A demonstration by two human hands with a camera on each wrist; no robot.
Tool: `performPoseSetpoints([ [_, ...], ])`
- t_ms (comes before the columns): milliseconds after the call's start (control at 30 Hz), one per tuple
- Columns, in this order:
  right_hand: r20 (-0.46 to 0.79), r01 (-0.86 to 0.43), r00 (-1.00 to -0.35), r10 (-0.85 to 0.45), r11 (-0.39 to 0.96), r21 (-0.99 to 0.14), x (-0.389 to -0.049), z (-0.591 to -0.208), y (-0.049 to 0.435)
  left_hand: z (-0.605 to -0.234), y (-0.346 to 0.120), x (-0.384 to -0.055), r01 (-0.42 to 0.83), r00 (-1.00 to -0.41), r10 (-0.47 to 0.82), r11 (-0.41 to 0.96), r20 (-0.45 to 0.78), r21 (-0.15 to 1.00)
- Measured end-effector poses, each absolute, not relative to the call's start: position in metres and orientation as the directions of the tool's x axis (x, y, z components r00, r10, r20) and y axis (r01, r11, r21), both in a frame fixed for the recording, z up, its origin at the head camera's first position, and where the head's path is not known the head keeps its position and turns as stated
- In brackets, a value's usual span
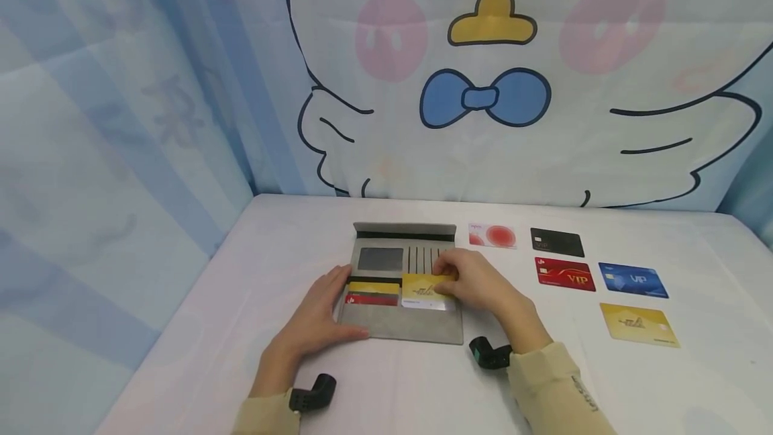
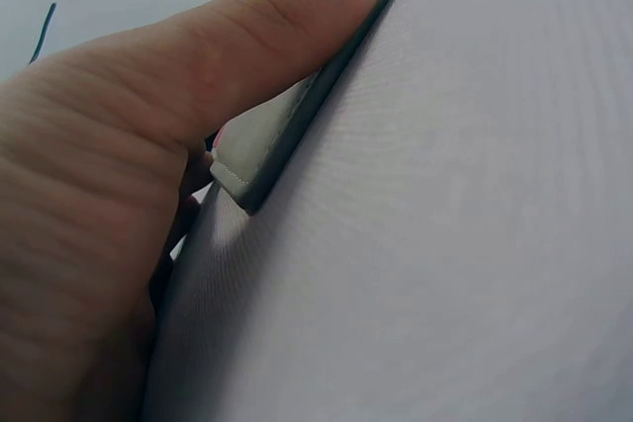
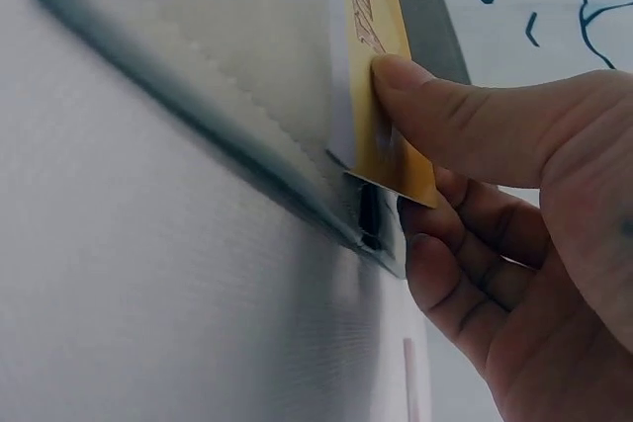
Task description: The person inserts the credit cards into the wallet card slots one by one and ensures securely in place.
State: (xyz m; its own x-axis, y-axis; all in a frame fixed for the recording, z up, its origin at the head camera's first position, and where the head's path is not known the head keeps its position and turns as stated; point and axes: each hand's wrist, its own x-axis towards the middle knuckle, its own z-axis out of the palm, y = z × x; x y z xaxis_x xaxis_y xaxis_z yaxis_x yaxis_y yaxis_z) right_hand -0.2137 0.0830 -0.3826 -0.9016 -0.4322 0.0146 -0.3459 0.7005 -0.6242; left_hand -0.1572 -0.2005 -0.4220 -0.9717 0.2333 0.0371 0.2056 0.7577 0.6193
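A grey wallet (image 1: pixel 417 325) lies unfolded on the white table. My left hand (image 1: pixel 317 317) rests at its left side, the fingers along the left edge and the straight thumb on the front edge; the left wrist view shows that thumb (image 2: pixel 287 22) pressing there. With thumb and fingers, my right hand (image 1: pixel 477 280) pinches a yellow card (image 1: pixel 417 285) by its right side. This card stands over the wallet's right half, and the right wrist view shows its lower edge at the wallet's surface. Yellow and red cards (image 1: pixel 372 299) sit in the left pocket.
To the right of the wallet lie several loose cards: a pink-and-white card (image 1: pixel 492 235), a black card (image 1: pixel 557 242), a red card (image 1: pixel 564 274), a blue card (image 1: pixel 633 280) and another yellow card (image 1: pixel 639 324). A printed curtain (image 1: pixel 483 160) hangs behind the table.
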Motion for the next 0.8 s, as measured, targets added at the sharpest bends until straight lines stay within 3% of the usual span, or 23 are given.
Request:
performPoseSetpoints([
  [433, -0.03, -0.363, -0.879, -0.477, 0.706, -0.608, -0.2115, -0.3847, 0.0835, -0.4232, -0.2005, -0.1576, 0.209, -0.971, 0.235, 0.76, 0.04, 0.616],
  [800, 0.03, -0.42, -0.861, -0.508, 0.676, -0.606, -0.2099, -0.388, 0.0754, -0.4224, -0.2009, -0.1569, 0.211, -0.971, 0.237, 0.76, 0.039, 0.615],
])
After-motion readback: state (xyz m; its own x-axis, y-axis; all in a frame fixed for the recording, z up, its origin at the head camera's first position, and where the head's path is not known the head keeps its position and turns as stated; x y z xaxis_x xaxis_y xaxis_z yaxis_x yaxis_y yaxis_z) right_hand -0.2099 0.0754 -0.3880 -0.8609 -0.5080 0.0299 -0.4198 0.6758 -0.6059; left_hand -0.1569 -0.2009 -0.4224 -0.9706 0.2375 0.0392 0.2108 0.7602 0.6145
